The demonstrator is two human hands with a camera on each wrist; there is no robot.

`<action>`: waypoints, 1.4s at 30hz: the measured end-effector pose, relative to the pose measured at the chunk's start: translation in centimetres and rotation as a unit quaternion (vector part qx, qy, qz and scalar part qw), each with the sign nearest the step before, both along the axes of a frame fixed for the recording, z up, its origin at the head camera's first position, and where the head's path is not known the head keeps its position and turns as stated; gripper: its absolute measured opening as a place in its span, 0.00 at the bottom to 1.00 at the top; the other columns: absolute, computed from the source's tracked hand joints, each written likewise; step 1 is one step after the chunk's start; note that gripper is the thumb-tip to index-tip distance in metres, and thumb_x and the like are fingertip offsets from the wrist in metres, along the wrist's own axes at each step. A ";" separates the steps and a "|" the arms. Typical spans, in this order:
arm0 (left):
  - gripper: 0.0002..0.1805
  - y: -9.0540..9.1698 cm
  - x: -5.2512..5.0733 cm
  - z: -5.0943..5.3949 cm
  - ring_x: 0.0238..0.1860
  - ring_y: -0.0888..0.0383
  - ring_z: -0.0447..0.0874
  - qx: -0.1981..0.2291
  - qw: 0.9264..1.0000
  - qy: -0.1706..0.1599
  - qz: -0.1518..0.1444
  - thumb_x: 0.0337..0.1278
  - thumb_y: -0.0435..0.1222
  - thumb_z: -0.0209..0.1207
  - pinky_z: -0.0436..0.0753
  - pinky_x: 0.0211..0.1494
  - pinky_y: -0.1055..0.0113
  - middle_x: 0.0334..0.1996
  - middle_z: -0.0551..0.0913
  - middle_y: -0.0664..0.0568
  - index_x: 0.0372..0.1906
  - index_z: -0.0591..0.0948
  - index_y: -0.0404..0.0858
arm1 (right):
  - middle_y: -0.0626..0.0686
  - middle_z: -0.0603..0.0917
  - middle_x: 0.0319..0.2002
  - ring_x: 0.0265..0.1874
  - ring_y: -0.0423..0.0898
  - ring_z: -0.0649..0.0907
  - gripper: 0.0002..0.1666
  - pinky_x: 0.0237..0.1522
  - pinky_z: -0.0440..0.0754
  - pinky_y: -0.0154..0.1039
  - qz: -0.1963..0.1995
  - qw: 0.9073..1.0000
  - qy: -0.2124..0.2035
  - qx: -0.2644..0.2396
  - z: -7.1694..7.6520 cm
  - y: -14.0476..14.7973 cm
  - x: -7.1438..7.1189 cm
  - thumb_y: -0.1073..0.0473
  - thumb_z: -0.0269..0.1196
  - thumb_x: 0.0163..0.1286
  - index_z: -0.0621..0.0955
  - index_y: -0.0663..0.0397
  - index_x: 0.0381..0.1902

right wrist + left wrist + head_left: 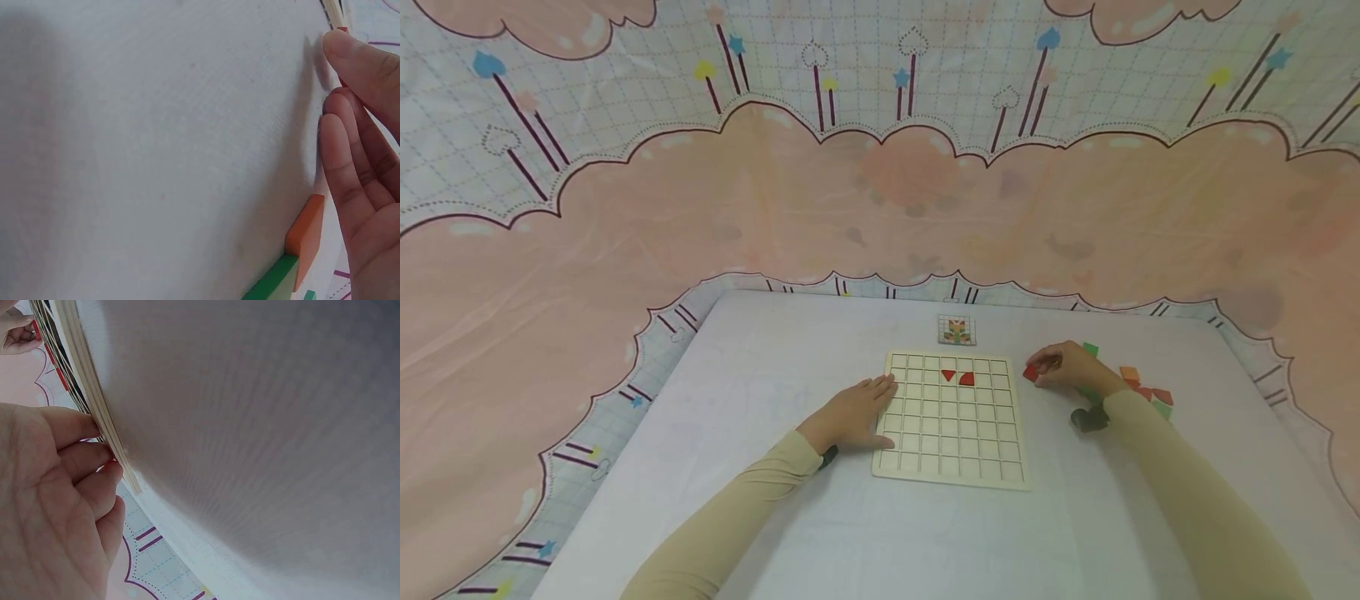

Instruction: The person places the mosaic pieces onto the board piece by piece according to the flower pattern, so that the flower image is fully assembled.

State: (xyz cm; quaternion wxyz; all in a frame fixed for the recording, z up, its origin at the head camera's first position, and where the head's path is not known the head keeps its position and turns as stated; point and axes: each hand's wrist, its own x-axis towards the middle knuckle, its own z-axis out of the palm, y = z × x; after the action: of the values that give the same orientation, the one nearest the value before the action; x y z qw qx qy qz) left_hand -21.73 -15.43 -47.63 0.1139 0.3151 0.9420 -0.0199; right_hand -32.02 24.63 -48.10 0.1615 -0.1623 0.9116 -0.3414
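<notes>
A pale gridded board (940, 433) lies on the white table, with a red triangle (949, 376) and a red rounded piece (967, 379) in its upper rows. My left hand (853, 414) rests at the board's left edge, fingers extended; in the left wrist view the fingertips of the left hand (75, 481) touch the board's side (94, 394). To the right of the board, my right hand (1066, 367) pinches a red piece (1032, 373) between thumb and fingers. The right wrist view shows the right hand (365, 137) largely hiding that piece (342, 81).
Behind the board lies a small card (957, 330) with a coloured pattern on a grid. Loose orange (1129, 374), red (1162, 396) and green (1090, 350) pieces lie around my right wrist; some are partly hidden by the arm. A patterned cloth (880, 208) hangs behind the table.
</notes>
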 end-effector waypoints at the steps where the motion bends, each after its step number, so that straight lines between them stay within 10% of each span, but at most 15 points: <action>1: 0.53 0.0 0.0 0.0 0.75 0.52 0.48 0.000 1.000 0.001 0.000 0.53 0.66 0.52 0.54 0.77 0.61 0.75 0.49 0.45 0.73 0.52 0.35 | 0.56 0.85 0.37 0.34 0.41 0.81 0.21 0.37 0.80 0.29 0.000 1.000 0.001 -0.003 0.0 0.0 0.0 0.63 0.71 0.52 0.83 0.63 0.45; 17: 0.52 0.1 0.0 0.2 0.76 0.53 0.47 -0.006 1.000 -0.004 0.013 0.53 0.65 0.52 0.52 0.77 0.63 0.75 0.49 0.46 0.73 0.51 0.36 | 0.65 0.82 0.46 0.37 0.40 0.83 0.24 0.40 0.82 0.26 0.042 0.995 -0.009 -0.089 2.9 -4.5 -0.4 0.66 0.70 0.54 0.80 0.69 0.50; 42: 0.53 0.1 0.0 -0.2 0.75 0.52 0.49 0.001 1.000 0.007 0.004 0.53 0.66 0.51 0.54 0.77 0.62 0.74 0.51 0.45 0.73 0.53 0.35 | 0.58 0.82 0.34 0.31 0.40 0.80 0.19 0.37 0.83 0.33 0.162 0.983 0.010 -0.085 1.0 -14.8 -0.8 0.69 0.71 0.51 0.83 0.67 0.43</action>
State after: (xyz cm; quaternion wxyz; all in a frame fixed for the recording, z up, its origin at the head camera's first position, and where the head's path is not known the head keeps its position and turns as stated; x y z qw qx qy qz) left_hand -21.74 -15.34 -47.82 0.1069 0.3116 0.9440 -0.0208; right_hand -32.83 9.81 -47.14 0.1912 -0.3248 0.8423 -0.3853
